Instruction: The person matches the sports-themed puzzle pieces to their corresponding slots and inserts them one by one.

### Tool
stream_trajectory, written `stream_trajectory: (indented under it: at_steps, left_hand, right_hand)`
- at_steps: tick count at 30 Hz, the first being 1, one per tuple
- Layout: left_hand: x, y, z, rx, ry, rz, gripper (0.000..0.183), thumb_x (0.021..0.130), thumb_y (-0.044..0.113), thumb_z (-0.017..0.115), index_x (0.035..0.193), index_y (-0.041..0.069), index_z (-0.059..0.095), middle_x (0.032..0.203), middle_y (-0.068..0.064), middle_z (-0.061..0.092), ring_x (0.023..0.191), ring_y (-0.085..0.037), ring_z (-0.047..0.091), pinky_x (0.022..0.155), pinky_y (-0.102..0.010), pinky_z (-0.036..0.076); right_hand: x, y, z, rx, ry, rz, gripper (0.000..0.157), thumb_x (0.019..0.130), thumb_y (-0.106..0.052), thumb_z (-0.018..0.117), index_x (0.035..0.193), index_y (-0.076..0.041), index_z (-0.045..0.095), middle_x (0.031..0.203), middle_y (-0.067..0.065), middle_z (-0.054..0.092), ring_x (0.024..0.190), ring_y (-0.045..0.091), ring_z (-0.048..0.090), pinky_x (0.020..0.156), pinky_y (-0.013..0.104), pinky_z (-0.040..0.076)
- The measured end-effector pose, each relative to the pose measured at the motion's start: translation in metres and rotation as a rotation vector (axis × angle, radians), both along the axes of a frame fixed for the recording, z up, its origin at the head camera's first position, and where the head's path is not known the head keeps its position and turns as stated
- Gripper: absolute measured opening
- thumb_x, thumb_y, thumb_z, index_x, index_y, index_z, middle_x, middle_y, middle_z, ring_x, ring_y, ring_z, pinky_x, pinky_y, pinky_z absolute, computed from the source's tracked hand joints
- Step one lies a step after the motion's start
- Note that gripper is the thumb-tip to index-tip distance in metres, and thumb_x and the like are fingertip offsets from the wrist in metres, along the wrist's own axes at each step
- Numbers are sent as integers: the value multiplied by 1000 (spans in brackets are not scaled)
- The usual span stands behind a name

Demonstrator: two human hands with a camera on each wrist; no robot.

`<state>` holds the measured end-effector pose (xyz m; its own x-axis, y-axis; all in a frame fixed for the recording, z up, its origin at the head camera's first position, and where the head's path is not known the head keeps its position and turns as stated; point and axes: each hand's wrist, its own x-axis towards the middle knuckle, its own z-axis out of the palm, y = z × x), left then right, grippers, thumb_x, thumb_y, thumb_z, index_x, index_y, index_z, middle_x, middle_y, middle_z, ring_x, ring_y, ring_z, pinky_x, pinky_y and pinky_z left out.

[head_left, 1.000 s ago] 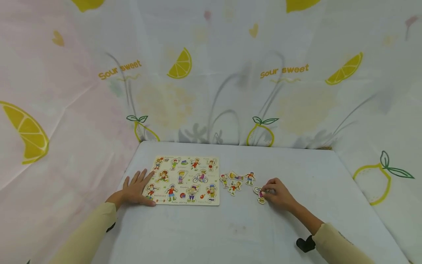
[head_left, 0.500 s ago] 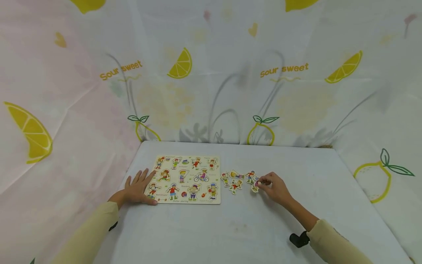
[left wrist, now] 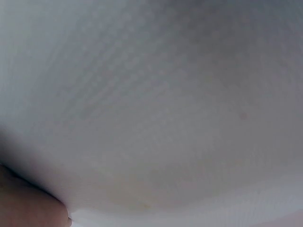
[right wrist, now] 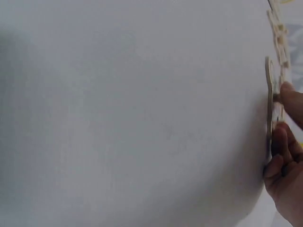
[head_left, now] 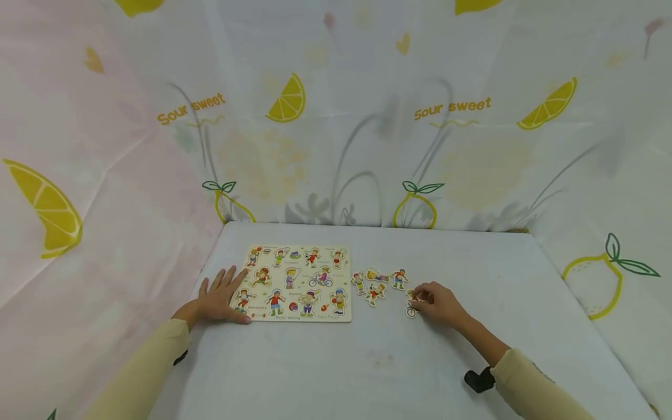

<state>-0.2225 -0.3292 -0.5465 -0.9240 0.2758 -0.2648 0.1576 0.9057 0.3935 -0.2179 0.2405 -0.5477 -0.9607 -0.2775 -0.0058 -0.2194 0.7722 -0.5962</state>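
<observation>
A cream puzzle board printed with sporting children lies on the left part of the table. My left hand rests with its fingers spread across the board's left edge; in the left wrist view only a bit of its thumb side shows low in the corner. Right of the board, my right hand pinches the cyclist puzzle piece, whose wheel points toward me. Fingers hide the rest of that piece. From the right wrist it appears edge-on as a thin wooden piece between thumb and fingers, close over the table.
Several loose figure pieces lie between board and right hand, among them a soccer player piece, a red-shirted piece and a yellow-haired piece. The white tabletop meets a lemon-printed cloth behind.
My right hand moved the cyclist piece left toward the loose pieces, then slightly back right, and its wheel turned from the far side to the near side. The left hand stays in place.
</observation>
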Motion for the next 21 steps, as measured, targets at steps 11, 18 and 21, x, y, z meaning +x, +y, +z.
stream_trajectory:
  at_steps: [11,18,21]
  left_hand:
    - [-4,0,0,-45,-5,4,136,61,73,79,159,12,6,163,-28,-5,147,-54,-7,108,-76,-11]
    - [-2,-1,3,-1,-9,3,138,60,73,79,160,13,6,163,-29,-6,147,-54,-9,107,-76,-15]
    - [-3,-2,-1,-9,-8,-2,139,59,76,77,160,15,4,163,-27,-8,148,-52,-11,108,-74,-16]
  right_hand:
    - [-2,6,-5,-100,55,72,13,85,-16,77,97,-10,78,89,-1,63,73,2,47,62,21,41]
    - [-1,-3,-6,-103,181,51,5,87,-14,76,86,-10,75,84,-3,65,74,3,54,64,22,48]
    - [-2,1,-8,-95,138,46,5,86,-14,76,89,-10,74,84,-4,66,75,2,56,66,21,49]
